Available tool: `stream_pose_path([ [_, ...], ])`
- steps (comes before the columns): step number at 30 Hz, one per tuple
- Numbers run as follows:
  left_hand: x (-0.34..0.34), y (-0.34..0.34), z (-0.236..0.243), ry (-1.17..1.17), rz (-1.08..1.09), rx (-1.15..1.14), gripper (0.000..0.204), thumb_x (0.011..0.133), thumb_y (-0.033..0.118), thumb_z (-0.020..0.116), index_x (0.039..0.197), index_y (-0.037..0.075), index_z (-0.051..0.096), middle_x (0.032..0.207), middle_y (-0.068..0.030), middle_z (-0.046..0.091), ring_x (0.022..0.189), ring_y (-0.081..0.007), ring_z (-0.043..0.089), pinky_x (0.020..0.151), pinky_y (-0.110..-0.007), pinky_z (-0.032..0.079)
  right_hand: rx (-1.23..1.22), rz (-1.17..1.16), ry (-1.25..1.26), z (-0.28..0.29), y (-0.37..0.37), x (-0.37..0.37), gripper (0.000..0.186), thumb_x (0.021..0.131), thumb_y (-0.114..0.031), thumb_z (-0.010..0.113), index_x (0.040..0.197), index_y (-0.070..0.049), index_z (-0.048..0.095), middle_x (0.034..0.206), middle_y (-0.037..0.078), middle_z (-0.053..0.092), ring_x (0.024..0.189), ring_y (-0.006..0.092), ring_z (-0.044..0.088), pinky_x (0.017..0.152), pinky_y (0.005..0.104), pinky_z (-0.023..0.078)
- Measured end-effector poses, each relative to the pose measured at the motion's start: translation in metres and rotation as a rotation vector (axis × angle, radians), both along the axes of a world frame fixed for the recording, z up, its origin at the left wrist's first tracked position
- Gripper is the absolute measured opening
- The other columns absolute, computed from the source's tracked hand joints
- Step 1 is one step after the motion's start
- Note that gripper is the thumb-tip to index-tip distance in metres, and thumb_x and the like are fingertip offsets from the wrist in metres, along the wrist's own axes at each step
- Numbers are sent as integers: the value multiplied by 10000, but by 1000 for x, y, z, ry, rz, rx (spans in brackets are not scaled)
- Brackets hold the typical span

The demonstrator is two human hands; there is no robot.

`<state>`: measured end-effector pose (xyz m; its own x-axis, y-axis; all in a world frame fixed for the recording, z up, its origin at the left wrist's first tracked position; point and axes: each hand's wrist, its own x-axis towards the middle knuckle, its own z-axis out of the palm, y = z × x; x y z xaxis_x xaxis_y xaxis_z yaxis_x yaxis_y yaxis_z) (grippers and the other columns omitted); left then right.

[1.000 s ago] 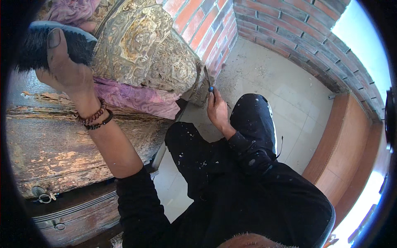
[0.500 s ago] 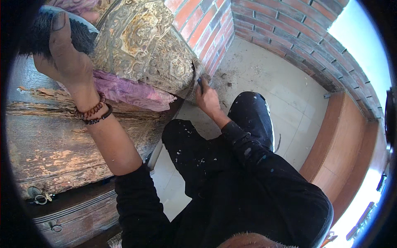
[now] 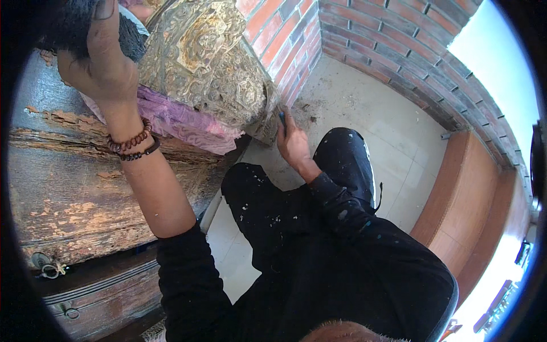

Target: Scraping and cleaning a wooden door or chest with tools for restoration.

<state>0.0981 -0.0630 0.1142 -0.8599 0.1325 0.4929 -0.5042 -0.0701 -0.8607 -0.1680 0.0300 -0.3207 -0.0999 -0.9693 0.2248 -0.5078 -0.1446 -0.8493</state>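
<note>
My right hand [image 3: 294, 147] is closed around a small brush [image 3: 282, 117] with a dark-blue handle. Its tip meets the lower right end of an ornately carved, weathered, gold-and-brown panel [image 3: 213, 68]. At the upper left, my left hand [image 3: 105, 74] lies against a black, bristly or hair-like mass [image 3: 68, 31], thumb stretched over it. The other fingers are hidden, so what they hold does not show. Beaded bracelets [image 3: 132, 145] circle my left wrist. A pink-purple patterned cloth [image 3: 176, 128] lies under the panel.
The panel rests over a cracked, flaking wooden chest [image 3: 91, 182] with metal ring pulls [image 3: 50, 271]. A brick wall [image 3: 393, 51] meets the tiled floor [image 3: 393, 131], where dust and crumbs lie. A brown wooden ledge [image 3: 456, 194] stands on the right.
My right hand has shifted slightly right and down with the brush. My left hand has moved a little right and up, and the black mass has shifted the same way.
</note>
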Motion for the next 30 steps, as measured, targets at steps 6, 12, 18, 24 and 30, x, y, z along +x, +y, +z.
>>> stream_pose_path([
  [6,-87,-7,-48,194,-386,271,213,953,53,565,1145,81,653,1089,-98,731,914,-250,725,733,-329,564,130,-33,-110,-5,-25,-11,426,987,-222,503,1360,-17,497,947,306,664,845,485,644,792,560,500],
  [12,-4,-27,17,-67,-358,48,209,966,101,586,1165,122,645,1077,-70,737,884,-198,728,713,-303,555,36,-89,-20,6,-8,-14,437,986,-252,496,1347,-7,490,920,305,668,816,496,647,748,576,509],
  [18,21,-42,2,-108,-205,-122,215,964,106,580,1167,107,651,1107,-70,732,895,-199,723,748,-343,531,90,-8,-133,9,-19,-5,397,967,-229,507,1312,-34,525,905,320,649,829,505,633,757,587,496],
  [24,-57,0,-42,80,-71,60,223,956,81,551,1149,56,659,1130,-93,724,948,-218,712,784,-371,512,-5,-159,-59,-3,-22,-36,377,966,-205,505,1306,-44,522,856,300,659,784,484,648,727,584,502],
  [30,-92,27,-53,430,-37,199,189,952,95,570,1099,36,673,1123,-118,722,936,-211,711,738,-341,507,131,-41,-5,6,-23,-15,386,969,-236,521,1291,-25,535,899,287,674,822,476,655,760,556,513],
])
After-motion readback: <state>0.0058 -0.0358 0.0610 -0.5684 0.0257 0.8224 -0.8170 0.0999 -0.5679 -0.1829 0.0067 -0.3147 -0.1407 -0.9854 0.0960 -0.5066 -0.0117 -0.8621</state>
